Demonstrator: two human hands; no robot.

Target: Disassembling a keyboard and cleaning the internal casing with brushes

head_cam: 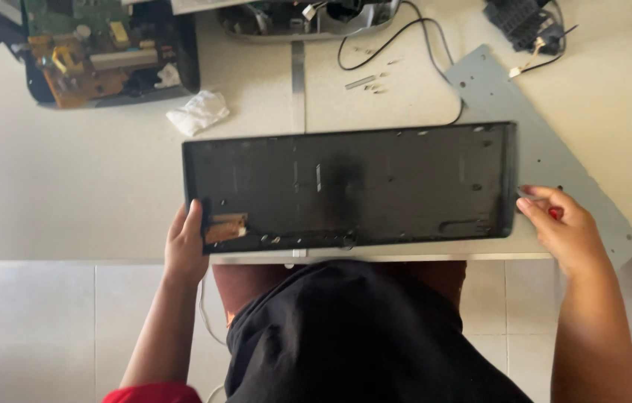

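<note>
A long black keyboard shell [360, 186] lies flat on the white table [69, 194], its inner side up, with a small brown circuit strip [225, 227] near its front left corner. My left hand [185, 242] grips the shell's front left edge. My right hand [562, 224] is at the shell's right end, fingers closed around a red-handled screwdriver [553, 213] whose metal tip touches that edge.
A grey metal plate [532, 142] lies under the shell's right end. Loose screws [372, 80], a black cable [398, 37], a crumpled white tissue [200, 112], an opened device with circuit boards [99, 52] and a black part [521, 22] sit farther back.
</note>
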